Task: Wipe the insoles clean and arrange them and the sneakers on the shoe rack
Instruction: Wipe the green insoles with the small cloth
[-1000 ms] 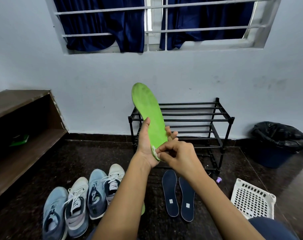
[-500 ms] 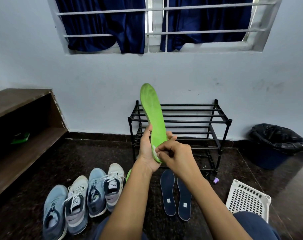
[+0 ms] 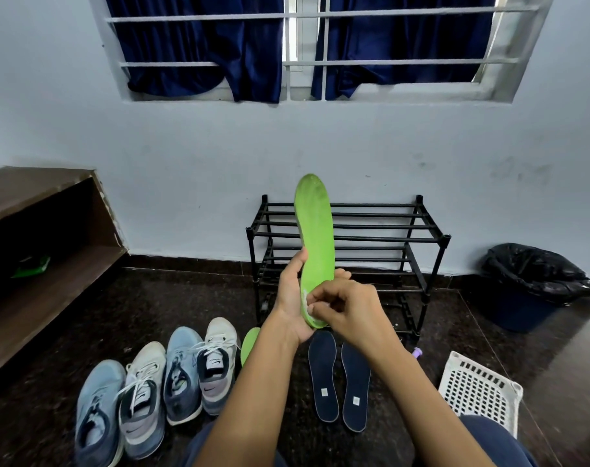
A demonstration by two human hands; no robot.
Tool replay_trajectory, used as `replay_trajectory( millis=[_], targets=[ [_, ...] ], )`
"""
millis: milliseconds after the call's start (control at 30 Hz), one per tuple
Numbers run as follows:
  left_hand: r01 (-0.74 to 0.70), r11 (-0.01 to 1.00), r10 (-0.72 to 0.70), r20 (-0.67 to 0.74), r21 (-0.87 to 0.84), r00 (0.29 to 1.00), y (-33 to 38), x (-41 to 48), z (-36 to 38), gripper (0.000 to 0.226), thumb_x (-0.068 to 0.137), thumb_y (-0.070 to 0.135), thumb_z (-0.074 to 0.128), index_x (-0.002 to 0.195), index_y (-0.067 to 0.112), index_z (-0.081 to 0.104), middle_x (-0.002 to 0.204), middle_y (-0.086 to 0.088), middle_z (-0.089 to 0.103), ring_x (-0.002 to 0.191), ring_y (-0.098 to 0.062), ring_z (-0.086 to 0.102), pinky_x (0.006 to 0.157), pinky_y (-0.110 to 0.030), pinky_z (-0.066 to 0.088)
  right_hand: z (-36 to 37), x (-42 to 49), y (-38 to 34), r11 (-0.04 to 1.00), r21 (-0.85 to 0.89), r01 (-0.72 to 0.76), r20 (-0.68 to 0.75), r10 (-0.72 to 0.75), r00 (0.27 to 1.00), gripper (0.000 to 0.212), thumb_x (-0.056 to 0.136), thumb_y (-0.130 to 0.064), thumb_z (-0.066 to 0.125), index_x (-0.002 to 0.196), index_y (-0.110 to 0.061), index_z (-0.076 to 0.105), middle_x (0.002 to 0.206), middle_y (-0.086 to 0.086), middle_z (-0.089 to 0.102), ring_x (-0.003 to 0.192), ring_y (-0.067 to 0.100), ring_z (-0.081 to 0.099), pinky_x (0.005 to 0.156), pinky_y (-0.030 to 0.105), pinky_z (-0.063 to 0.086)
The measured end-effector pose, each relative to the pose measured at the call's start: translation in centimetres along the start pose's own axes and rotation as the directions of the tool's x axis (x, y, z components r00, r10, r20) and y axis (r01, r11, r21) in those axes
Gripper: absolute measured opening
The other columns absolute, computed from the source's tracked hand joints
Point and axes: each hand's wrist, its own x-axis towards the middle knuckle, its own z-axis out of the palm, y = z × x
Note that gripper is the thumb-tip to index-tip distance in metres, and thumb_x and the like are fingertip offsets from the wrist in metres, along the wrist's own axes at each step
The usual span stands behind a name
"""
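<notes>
The left hand (image 3: 292, 298) holds the green insole (image 3: 315, 244) upright by its heel, fingers wrapped behind it and thumb up the near edge. The insole's long axis runs from 6 to 12 o'clock, toe at the top, standing in front of the black rack (image 3: 351, 237). The right hand (image 3: 347, 308) is bunched at the heel end, fingers pinched narrow on a small pale wipe (image 3: 307, 306) pressed to the insole's face; what the wipe is made of cannot be made out. From those fingers the uncleaned length lies toward 12 o'clock, so the next stroke probably runs up the long axis, and the right hand is the one placed to make it.

On the floor, a second green insole (image 3: 249, 345) peeks out at 7 o'clock of the hands. Two dark insoles (image 3: 339, 379) lie side by side at 6 o'clock, toes toward the rack. Four sneakers (image 3: 158, 389) stand in a row at 8 o'clock. The rack's shelves carry nothing yet.
</notes>
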Motion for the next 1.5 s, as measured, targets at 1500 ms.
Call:
replay_trajectory(
  millis=[1500],
  targets=[
    [-0.096, 0.995, 0.096, 0.0, -0.03, 0.995, 0.9, 0.1, -1.1, 0.067, 0.089, 0.061, 0.045, 0.078, 0.002, 0.074, 0.083, -0.013, 0.066, 0.078, -0.026, 0.068, 0.077, -0.037, 0.052, 0.9, 0.4, -0.2, 0.991, 0.113, -0.065, 0.056, 0.059, 0.997, 0.013, 0.075, -0.006, 0.073, 0.081, -0.017, 0.077, 0.074, -0.005, 0.07, 0.07, -0.007, 0.057, 0.066, 0.006, 0.042]
  ],
)
